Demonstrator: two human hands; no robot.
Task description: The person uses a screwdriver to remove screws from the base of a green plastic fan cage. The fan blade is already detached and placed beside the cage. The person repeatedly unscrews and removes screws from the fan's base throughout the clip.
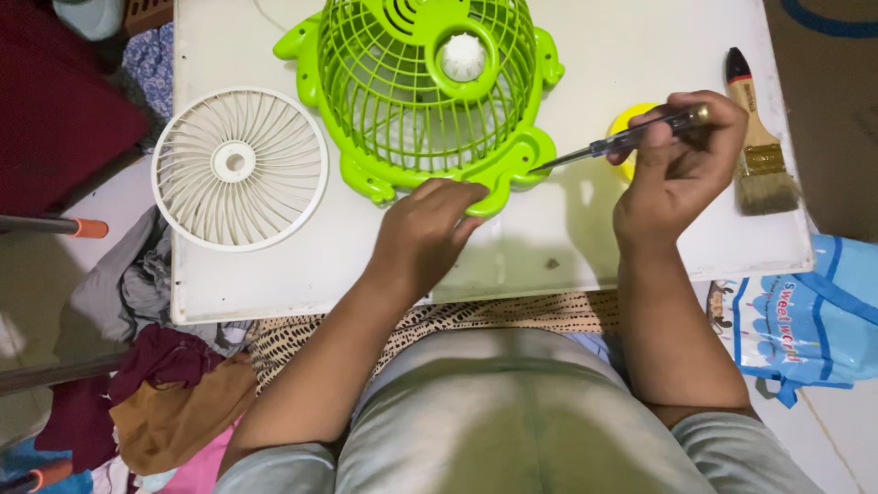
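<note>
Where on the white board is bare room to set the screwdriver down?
Bare board lies along the near edge between the left hand and right hand, and below the white grille. The far middle is crowded by the green fan guard; the paintbrush fills the right edge.

fan housing (425, 87) on board (567, 247) (grille (240, 168) left, brush (757, 137) right).

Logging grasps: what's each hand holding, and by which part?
Right hand grips the screwdriver by its handle. Left hand holds nothing; it rests on the green fan grille rim.
</note>
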